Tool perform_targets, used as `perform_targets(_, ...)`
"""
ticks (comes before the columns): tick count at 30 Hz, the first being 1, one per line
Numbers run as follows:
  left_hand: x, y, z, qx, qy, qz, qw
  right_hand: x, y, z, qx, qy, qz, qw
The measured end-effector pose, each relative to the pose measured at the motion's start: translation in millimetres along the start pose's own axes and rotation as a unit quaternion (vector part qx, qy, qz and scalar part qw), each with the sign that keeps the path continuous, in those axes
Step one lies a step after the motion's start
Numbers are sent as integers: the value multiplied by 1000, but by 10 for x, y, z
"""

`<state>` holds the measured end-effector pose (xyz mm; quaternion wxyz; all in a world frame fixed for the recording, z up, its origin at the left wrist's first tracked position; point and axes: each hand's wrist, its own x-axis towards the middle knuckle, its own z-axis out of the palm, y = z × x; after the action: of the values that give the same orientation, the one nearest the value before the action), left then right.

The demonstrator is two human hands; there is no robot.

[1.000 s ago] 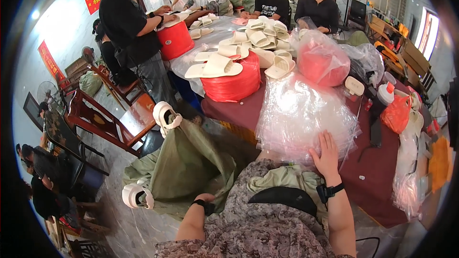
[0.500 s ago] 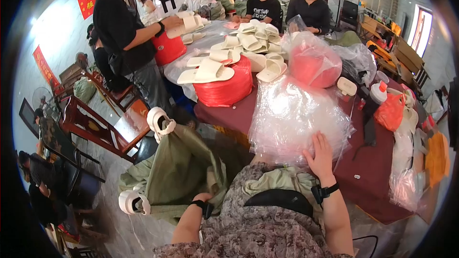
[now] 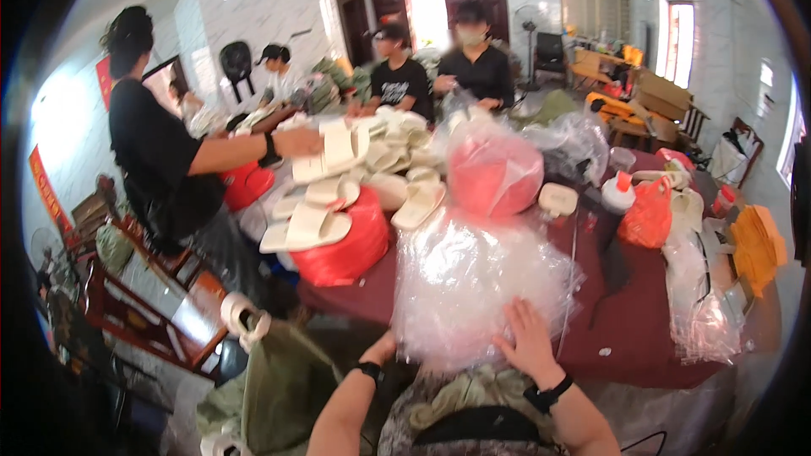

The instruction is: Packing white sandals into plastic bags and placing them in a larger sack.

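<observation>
A stack of clear plastic bags lies at the near edge of the table in front of me. Flat on its right part rests my right hand, fingers stretched out and slightly apart. My left hand is at the stack's lower left corner; its fingertips are hidden, so its grip does not show. Behind the bags, cream slippers sit on a red plastic-wrapped roll, and more cream slippers are heaped farther back. Below left stands an open green sack, held at its rim by white clamps.
Across the dark red tablecloth are a pink bundle in clear plastic, a white bottle and a red bag. On the left a standing co-worker reaches over with a slipper. Wooden chairs stand behind the sack.
My left hand has moved from the green sack up to the bags' left corner. My right hand stays on the stack. The view has shifted, and the standing co-worker's arm now extends over the slippers.
</observation>
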<state>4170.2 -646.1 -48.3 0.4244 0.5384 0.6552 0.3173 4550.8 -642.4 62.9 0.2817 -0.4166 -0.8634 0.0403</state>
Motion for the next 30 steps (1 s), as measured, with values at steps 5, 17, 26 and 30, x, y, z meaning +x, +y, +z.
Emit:
perform_targets(5,1087,500,56,-26,-73,67,995,-9,-43,-110,-19,1,12,1000)
perform_targets(17,1869,88,1002,-182,-263,26,947,235,-142,-237,-1,-86,69,994)
perform_targets(26,1319,-360,1384,-319,-331,-47,887,419,-219,-253,9,-112,80,990)
perform_targets(30,805,-458,1131,-368,-298,-77,878,380,-236,-239,13,-122,71,990)
